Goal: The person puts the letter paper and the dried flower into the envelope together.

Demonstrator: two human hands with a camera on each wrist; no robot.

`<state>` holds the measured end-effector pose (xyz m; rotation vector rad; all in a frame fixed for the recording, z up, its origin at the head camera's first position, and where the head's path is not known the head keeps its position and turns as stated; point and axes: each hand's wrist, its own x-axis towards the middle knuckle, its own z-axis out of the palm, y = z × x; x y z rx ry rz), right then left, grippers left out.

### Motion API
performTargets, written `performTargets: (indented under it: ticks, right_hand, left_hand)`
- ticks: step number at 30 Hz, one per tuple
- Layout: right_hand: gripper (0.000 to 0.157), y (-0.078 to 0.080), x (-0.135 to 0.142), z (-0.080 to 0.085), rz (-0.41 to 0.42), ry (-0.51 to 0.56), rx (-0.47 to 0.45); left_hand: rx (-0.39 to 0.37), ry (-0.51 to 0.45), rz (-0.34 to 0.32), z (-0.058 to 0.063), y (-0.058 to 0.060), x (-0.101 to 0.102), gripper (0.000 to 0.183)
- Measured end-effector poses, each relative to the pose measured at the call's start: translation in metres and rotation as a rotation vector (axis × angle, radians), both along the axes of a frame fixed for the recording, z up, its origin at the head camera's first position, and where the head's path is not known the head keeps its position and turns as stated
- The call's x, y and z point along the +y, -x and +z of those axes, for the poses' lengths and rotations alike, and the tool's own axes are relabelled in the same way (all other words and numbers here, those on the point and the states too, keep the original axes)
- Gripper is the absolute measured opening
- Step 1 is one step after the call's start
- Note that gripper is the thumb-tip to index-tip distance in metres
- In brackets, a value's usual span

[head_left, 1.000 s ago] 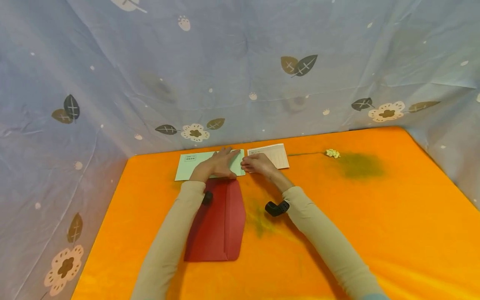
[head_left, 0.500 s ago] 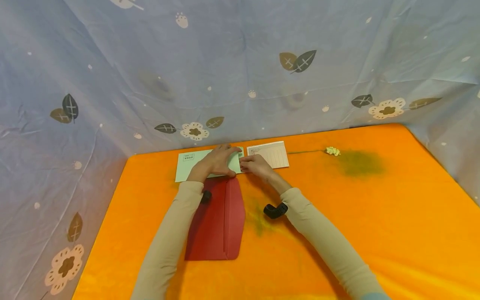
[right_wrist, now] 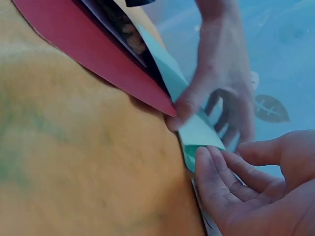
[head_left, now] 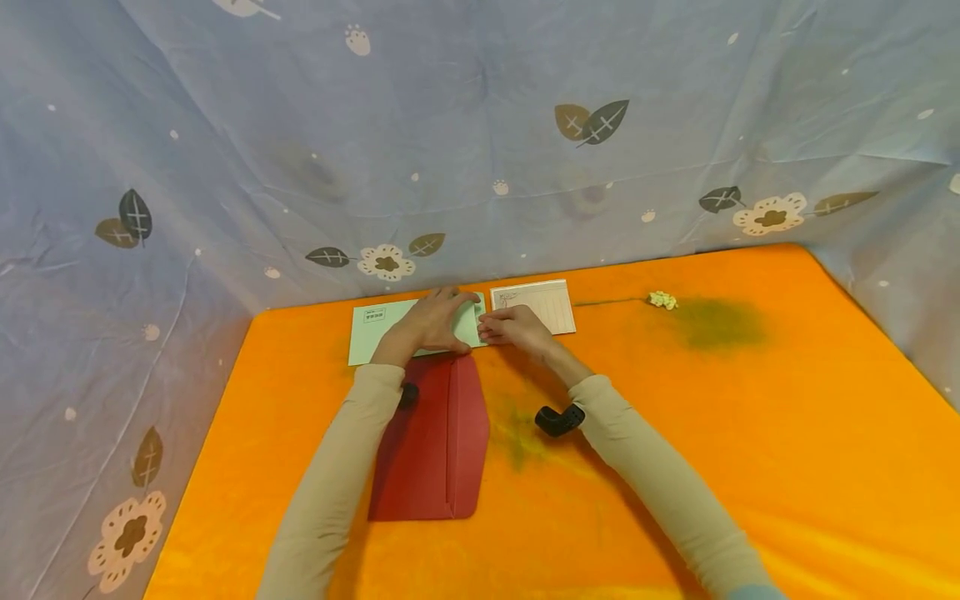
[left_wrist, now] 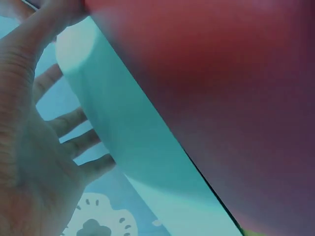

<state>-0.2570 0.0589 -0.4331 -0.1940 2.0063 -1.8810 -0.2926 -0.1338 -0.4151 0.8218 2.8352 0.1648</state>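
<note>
A pale green envelope (head_left: pixel 366 337) with a small printed box lies along the back of the table. My left hand (head_left: pixel 433 320) arches over its right part, thumb at the near long edge and fingers at the far one, holding it across its width. In the left wrist view, those fingers (left_wrist: pixel 74 146) reach the envelope's edge. My right hand (head_left: pixel 521 327) pinches the open right end; in the right wrist view, the fingertips (right_wrist: pixel 209 152) are at the parted mouth, above the green flap. A red envelope (head_left: pixel 420 467), flap to the right, lies nearest the left thumb.
A lined cream paper (head_left: pixel 551 307) lies right of the green envelope, partly behind my right hand. Farther right is a thin stem with pale yellow blossoms (head_left: pixel 662 300). A blue patterned cloth (head_left: pixel 480 167) hangs behind the orange-covered table (head_left: pixel 637 467).
Both hands stay at the green envelope's right end with only slight shifts. The whole view has drifted a little; the other things lie as before.
</note>
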Motion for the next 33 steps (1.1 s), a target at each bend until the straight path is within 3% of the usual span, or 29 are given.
performTargets:
  ticks: [7,13,19,26,33]
  right_hand:
    - [0.033,0.002,0.024,0.008,-0.068,0.056,0.047]
    - [0.033,0.007,0.057,0.016,-0.134,0.003,0.113]
    - [0.039,0.016,0.104,0.013,-0.199,-0.057,0.112]
    - [0.039,0.023,0.126,0.004,-0.282,-0.213,0.135]
    - [0.036,0.027,0.115,-0.004,-0.267,-0.436,0.173]
  left_hand:
    - [0.001,0.013,0.013,0.003,-0.001,-0.001,0.085]
    - [0.010,-0.007,0.003,0.003,-0.002,0.000,0.083]
    - [0.013,-0.009,0.001,0.000,-0.002,0.001,0.082]
    - [0.015,-0.015,0.001,0.001,-0.002,0.002,0.081]
    - [0.009,-0.007,0.006,0.002,-0.004,0.002,0.080]
